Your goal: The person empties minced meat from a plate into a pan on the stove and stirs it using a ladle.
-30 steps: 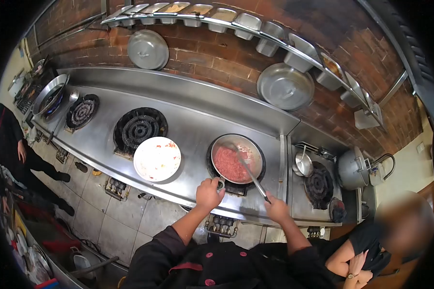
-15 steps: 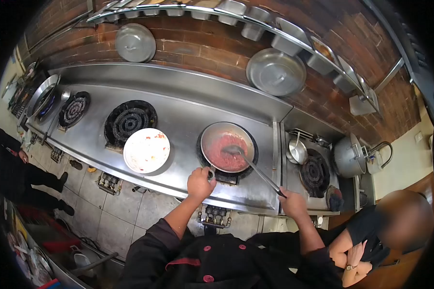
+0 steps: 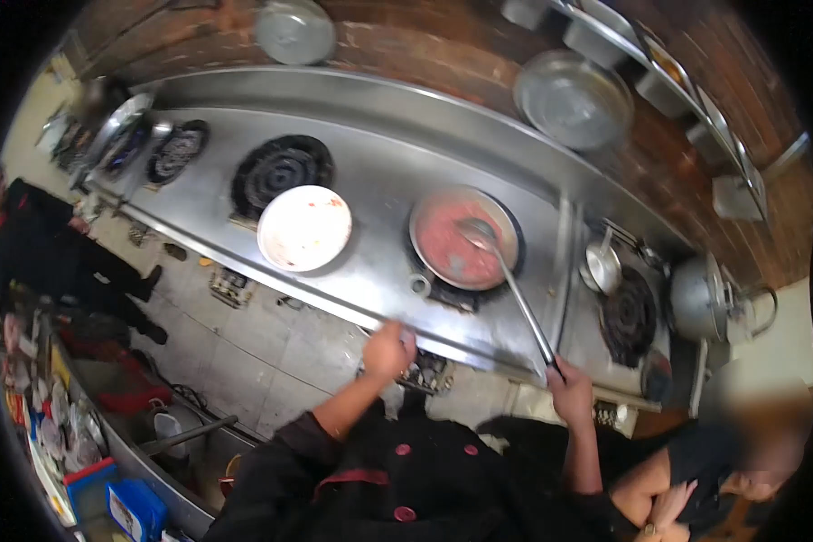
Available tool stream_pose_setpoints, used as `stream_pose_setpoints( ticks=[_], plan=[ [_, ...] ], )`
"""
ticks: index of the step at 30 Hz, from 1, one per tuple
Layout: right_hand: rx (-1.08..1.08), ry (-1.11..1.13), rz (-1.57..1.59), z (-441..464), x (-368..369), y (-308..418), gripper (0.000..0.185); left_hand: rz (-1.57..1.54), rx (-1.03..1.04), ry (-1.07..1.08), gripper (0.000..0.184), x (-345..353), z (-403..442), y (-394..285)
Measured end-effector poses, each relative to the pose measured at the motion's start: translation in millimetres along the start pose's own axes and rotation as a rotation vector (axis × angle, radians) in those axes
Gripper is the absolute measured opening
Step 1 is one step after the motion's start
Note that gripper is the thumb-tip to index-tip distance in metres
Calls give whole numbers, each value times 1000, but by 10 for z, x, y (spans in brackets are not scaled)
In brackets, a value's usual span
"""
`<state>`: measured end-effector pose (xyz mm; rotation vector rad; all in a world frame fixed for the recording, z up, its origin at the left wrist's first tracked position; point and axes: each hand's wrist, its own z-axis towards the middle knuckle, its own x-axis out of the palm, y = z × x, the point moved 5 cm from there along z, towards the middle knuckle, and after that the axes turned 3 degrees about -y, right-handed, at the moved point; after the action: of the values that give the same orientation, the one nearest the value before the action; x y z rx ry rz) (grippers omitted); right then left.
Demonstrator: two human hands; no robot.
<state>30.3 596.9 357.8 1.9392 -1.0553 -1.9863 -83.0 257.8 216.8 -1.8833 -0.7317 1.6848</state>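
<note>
On the right part of the steel range, a round pan of reddish-pink food sits on a burner. My right hand grips the dark handle end of a long ladle, whose bowl rests in the food. Near the front edge of the range, below the pan, my left hand is curled closed and blurred; whether it holds anything cannot be made out. The pan's ring-ended handle shows free of my fingers. Left of the pan stands a white bowl with red bits inside.
Bare burners sit behind the bowl and at right. A small pot and a large pot stand at the right. One person with folded arms is at lower right, another at far left.
My left hand has let go of the pan's handle and drawn back toward the front edge. The ladle's bowl has shifted within the food. The whole view has tilted and blurred.
</note>
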Motion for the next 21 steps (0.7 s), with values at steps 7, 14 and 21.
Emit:
stream_pose_setpoints(
  ticks=[7,14,21],
  plan=[
    [-119,-127,296,18,845,-940,33,324,-157,494,28,730,-521,534],
    [-177,112,269,169,1165,-1147,35,472,-124,487,27,623,-597,233],
    [326,433,622,92,1100,-751,19,226,-347,436,51,567,-894,1074]
  ],
)
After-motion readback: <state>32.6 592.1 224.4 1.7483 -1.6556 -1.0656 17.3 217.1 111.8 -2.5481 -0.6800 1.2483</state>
